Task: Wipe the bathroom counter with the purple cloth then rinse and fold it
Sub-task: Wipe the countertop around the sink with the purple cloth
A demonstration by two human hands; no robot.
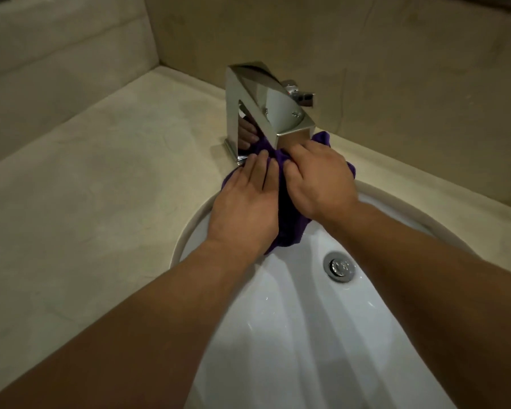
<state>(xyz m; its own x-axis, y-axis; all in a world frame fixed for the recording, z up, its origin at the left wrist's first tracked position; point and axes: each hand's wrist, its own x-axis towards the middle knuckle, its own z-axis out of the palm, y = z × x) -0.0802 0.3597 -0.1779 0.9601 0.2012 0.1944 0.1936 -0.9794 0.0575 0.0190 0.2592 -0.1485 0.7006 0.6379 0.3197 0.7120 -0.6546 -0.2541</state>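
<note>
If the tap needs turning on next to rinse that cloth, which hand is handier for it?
Probably the right hand: the faucet lever sticks out to the right of the chrome faucet, just beyond that hand. The left hand lies flat on the purple cloth and could keep it in place.

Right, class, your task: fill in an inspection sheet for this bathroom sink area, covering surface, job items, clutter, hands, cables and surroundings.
Surface: beige stone counter with a white oval basin set into it.
Job's things: crumpled purple cloth below the angular chrome tap, hanging over the basin's far rim.
Clutter: nothing seen.
Hands: left hand lies on the cloth, fingers fairly straight; right hand has its fingers curled into the cloth.
Cables: nothing seen.
Surroundings: beige stone walls behind and to the left; round chrome drain plug in the basin.
</note>
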